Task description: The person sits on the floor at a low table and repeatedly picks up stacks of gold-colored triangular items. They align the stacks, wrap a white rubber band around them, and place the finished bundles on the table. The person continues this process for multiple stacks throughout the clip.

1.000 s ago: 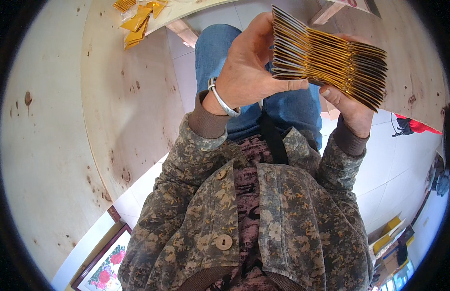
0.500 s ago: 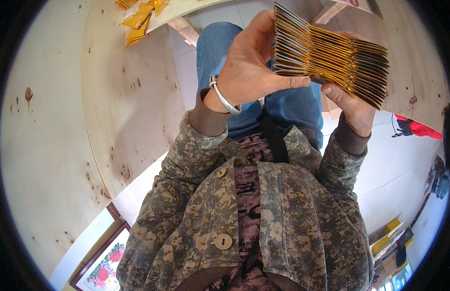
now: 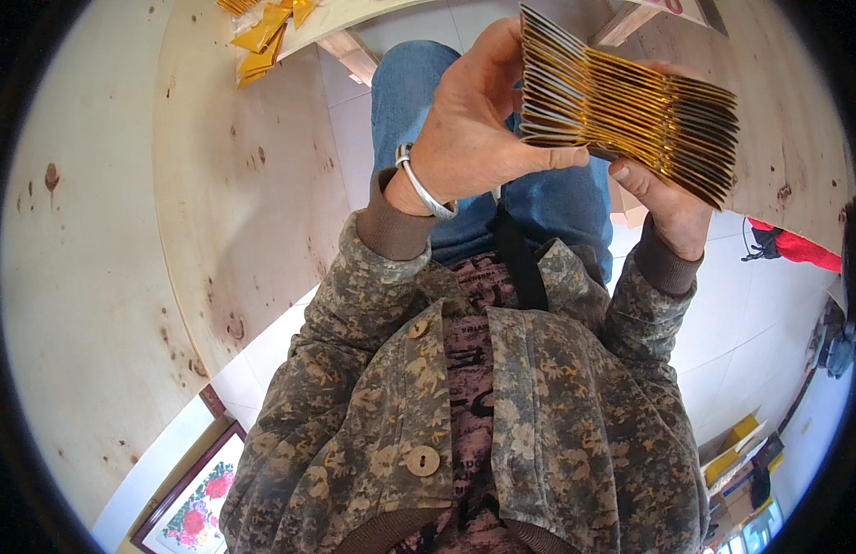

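Observation:
Between my two hands, above my jeans, is a thick stack of folded gold foil paper pieces (image 3: 626, 103). Its layers are pinched close in the middle and spread apart at both ends, with pale and dark inner faces showing between the folds. My left hand (image 3: 479, 129) is closed round the stack's left end, thumb along the lower edge and fingers partly hidden behind. Below the right half, my right hand (image 3: 666, 203) grips it with the thumb in front; most of its fingers are hidden behind the paper.
A pale wooden tabletop (image 3: 86, 258) curves along my left side, and more wooden board (image 3: 779, 152) lies at the right. Several folded gold pieces (image 3: 264, 39) rest on the wood at the far left. Lower left is a framed flower picture (image 3: 195, 512); a red item (image 3: 802, 251) is at the right.

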Demonstrator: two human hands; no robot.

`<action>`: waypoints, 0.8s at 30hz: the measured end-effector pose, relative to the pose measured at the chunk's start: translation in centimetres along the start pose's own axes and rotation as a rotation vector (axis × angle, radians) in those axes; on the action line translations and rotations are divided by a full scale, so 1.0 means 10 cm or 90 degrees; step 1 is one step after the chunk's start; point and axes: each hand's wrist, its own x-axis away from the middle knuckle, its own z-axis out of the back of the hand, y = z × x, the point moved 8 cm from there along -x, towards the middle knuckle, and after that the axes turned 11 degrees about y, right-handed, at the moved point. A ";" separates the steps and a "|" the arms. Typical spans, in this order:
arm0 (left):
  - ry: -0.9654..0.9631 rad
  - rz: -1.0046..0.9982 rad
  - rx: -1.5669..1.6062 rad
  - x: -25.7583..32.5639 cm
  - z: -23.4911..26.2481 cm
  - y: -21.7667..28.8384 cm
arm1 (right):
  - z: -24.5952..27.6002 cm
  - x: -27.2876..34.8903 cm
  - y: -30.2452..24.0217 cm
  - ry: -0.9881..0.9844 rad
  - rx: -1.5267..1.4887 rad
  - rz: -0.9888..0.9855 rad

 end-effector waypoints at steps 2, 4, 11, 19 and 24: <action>0.007 0.000 -0.008 0.00 0.01 0.00 | 0.00 0.00 0.00 0.003 -0.004 -0.003; 0.013 0.007 -0.006 0.00 0.01 0.00 | 0.00 0.01 0.01 0.011 -0.005 -0.005; 0.029 -0.038 0.016 0.00 0.00 0.04 | 0.02 0.02 0.00 0.009 -0.005 0.007; 0.009 -0.001 0.019 0.02 0.00 0.02 | 0.00 0.02 -0.04 0.007 0.008 0.019; 0.009 0.015 0.003 0.06 0.01 0.02 | -0.01 0.05 -0.08 0.004 0.024 0.020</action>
